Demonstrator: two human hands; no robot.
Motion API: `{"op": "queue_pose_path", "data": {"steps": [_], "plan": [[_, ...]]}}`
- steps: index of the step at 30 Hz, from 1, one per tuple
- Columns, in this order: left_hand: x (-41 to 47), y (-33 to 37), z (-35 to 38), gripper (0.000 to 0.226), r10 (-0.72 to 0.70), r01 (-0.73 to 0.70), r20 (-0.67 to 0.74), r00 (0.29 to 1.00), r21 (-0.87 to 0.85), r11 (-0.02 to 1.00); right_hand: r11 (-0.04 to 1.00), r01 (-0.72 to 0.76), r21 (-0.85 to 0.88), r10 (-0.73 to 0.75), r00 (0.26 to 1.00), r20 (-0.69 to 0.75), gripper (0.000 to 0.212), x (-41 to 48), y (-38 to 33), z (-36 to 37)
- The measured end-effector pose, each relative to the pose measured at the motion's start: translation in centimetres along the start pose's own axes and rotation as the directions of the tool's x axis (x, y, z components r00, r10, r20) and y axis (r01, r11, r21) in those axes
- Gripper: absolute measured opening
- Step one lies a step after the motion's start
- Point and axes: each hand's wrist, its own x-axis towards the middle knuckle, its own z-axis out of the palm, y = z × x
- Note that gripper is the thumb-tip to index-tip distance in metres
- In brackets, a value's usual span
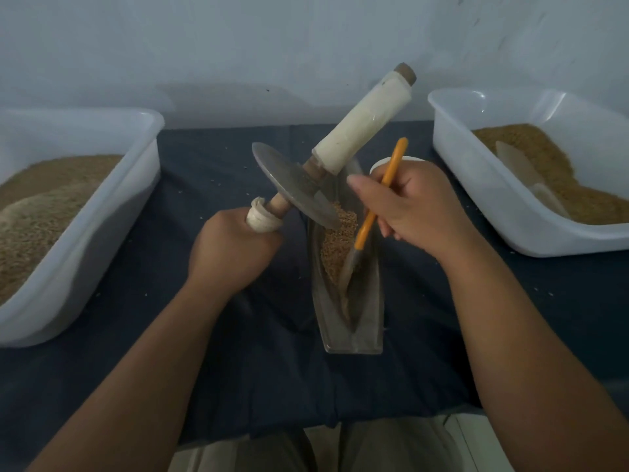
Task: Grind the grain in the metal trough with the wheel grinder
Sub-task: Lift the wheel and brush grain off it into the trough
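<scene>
Grain (340,243) sits heaped in the far half of the metal trough (354,338), at the centre of our head view, on a dark cloth (238,352). Our left hand (231,257) curls its fingers round the near, cloth-bound handle of the wheel grinder (292,185). The grinder tilts toward the upper right, its disc edge just above or touching the grain; we cannot tell which. Our right hand (415,206) pinches an orange-handled scraper (369,223), blade down in the trough. We judge this a gathering step between grinding passes. Next we would need to set the scraper aside, take the far handle and level the wheel into the groove.
</scene>
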Motion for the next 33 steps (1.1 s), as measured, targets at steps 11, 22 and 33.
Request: {"op": "queue_pose_path", "data": {"steps": [11, 22, 33], "plan": [[0.3, -0.4, 0.1, 0.012, 0.016, -0.015, -0.029, 0.999, 0.045, 0.999, 1.000, -0.024, 0.002, 0.024, 0.998, 0.058, 0.046, 0.0, -0.1, -0.4], [0.4, -0.2, 0.2, 0.012, 0.023, -0.022, -0.014, 1.000, 0.074, 0.997, 0.994, -0.083, 0.075, 0.079, 0.996, 0.048, 0.042, -0.4, -0.2, -1.6], [0.0, -0.1, 0.4, 0.022, 0.081, -0.067, -0.056, 0.995, 0.219, 0.973, 0.961, -0.070, 0.266, 0.171, 0.911, -0.376, 0.035, -5.2, 2.0, -5.1]]}}
